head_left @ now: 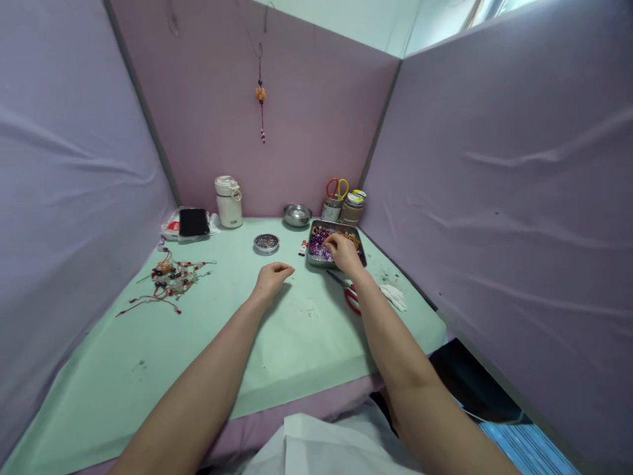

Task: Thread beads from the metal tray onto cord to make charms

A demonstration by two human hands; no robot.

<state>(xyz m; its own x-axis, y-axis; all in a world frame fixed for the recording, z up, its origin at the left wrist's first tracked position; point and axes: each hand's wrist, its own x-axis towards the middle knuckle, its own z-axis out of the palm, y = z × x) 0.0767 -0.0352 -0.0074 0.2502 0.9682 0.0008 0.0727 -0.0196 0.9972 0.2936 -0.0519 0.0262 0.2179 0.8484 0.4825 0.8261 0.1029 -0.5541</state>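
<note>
My right hand [342, 252] is over a metal tray [324, 263] filled with purple and golden beads [320, 239]. Its thumb and fingertips are pinched together among the beads; what they hold, if anything, is too small to make out. My left hand [273, 280] hovers low above the pale green tablecloth, left of the tray, its thumb and fingers also pressed together. Whatever sits in that pinch cannot be seen clearly. Red-handled scissors [352, 298] lie beneath my right forearm, partly covered by it. A small red and white packet [303, 248] rests beside the tray.
Finished-looking beaded cords [173, 277] lie in a heap at left. Behind stand a white flask [229, 203], a round clear case [266, 243], a steel bowl [297, 215] and jars [352, 208]. A white glove [393, 297] lies right. Fabric walls enclose the table.
</note>
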